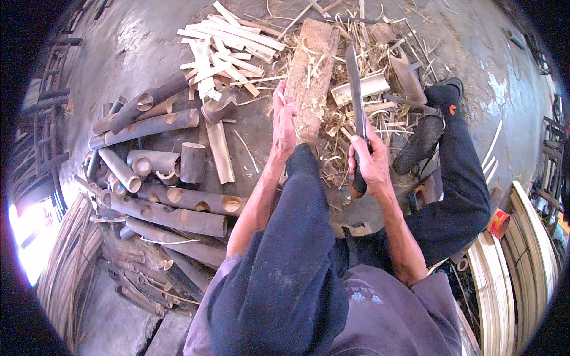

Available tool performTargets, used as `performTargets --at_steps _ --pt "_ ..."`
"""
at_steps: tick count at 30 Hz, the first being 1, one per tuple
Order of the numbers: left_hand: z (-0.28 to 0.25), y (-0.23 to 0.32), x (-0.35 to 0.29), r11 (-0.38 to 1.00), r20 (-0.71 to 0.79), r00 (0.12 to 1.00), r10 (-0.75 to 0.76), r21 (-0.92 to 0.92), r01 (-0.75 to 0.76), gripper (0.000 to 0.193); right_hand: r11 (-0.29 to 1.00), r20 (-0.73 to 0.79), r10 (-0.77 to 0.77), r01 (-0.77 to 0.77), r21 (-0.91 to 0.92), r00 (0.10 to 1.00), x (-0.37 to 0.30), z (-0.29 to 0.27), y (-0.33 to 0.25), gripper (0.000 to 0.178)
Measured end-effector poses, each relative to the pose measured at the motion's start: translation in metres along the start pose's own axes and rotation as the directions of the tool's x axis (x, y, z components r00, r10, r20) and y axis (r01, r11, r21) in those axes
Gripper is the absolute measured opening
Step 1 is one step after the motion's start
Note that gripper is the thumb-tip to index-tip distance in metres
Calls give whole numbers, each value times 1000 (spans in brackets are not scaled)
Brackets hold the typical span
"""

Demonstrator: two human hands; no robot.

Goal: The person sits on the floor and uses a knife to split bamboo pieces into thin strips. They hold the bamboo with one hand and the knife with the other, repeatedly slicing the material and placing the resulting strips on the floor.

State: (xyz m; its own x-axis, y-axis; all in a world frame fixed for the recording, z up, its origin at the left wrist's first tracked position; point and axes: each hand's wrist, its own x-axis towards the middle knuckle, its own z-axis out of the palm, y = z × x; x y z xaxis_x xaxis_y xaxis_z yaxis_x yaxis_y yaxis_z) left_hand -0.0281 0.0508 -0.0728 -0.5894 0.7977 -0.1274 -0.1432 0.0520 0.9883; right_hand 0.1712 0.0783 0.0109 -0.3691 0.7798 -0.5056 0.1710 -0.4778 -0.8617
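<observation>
My right hand (373, 159) is wrapped around the handle of a long knife (355, 83), whose dark blade points away from me. The handle's rounded end shows below my fist. Just left of a worn wooden board (314, 71), my left hand (284, 127) is held edge-on, its fingers stretched forward and the thumb apart. I see nothing in it. Pale shavings lie on the board, and its near end meets my left foot. A pile of split bamboo strips (237, 41) lies ahead of my left hand. Right of the blade is a short split bamboo piece (362, 88).
Cut bamboo tubes (160, 127) are heaped on the left. Shavings (380, 121) litter the floor around the board. My right foot (444, 94) rests at the right. Bundles of long strips (493, 285) and a red tin (499, 223) stand at the lower right.
</observation>
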Motion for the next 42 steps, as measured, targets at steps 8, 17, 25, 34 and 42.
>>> performTargets --at_steps 8,17,25,34,42 --pt "15 1 -7 976 -13 993 116 185 -112 24 1000 105 24 -23 -10 994 -9 3 2 59" --pt "15 11 -11 888 126 991 54 447 -105 27 1000 175 28 -28 0 984 -11 13 -10 60" --pt "0 28 -22 887 337 939 -72 453 -95 22 985 132 154 -163 60 979 -12 17 -14 41" --pt "6 10 -35 909 463 886 2 368 -194 23 976 218 201 -215 43 955 -16 22 -22 43" --pt "6 21 -33 901 467 883 -39 399 -171 23 982 218 176 -187 30 960 -17 20 -23 47"
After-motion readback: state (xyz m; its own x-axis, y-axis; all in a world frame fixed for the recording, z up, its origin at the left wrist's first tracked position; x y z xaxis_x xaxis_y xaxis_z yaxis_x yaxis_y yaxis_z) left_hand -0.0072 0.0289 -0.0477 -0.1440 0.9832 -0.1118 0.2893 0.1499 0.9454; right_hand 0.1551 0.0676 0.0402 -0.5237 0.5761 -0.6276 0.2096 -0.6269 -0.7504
